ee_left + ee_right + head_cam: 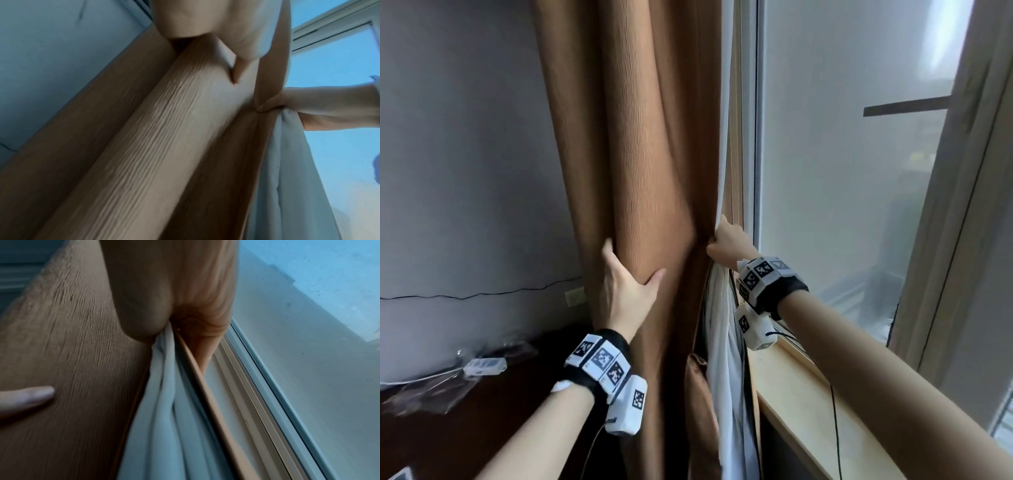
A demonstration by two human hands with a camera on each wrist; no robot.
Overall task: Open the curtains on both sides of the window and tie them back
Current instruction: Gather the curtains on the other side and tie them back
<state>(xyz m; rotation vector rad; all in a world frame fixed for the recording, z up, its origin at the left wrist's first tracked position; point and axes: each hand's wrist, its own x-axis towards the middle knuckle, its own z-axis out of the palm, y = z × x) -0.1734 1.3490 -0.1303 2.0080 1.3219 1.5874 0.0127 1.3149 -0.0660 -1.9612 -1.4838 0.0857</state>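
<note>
One brown curtain (633, 144) hangs bunched in thick vertical folds between the grey wall (465, 137) and the window (852, 154), pulled over to the left side of the glass; behind its right edge hangs one white sheer curtain (722, 342), gathered into narrow pleats that fall past the wooden sill (801, 404); two hands work on the cloth, each wrist wearing one band of black-and-white marker tiles; the left hand (625, 286) cups one rounded fold of the brown curtain, thumb spread to the right and fingers wrapped round the fold's left side, so it is grasping that fold; the right hand (726, 241) is clenched at the curtain's right edge, its fingers closed on the bunched white sheer together with the brown hem, close against the window frame; the right wrist view shows the white pleats (164, 410) running out from under the closed fingers, with one fingertip of the left hand (30, 395) lying on the brown cloth at the left; the two hands sit at about the same height, apart, with one full fold between them; low on the left a dark surface (465, 428) carries one small white box (484, 365) and some clear plastic wrapping; one thin black cable (482, 294) runs along the wall.
</note>
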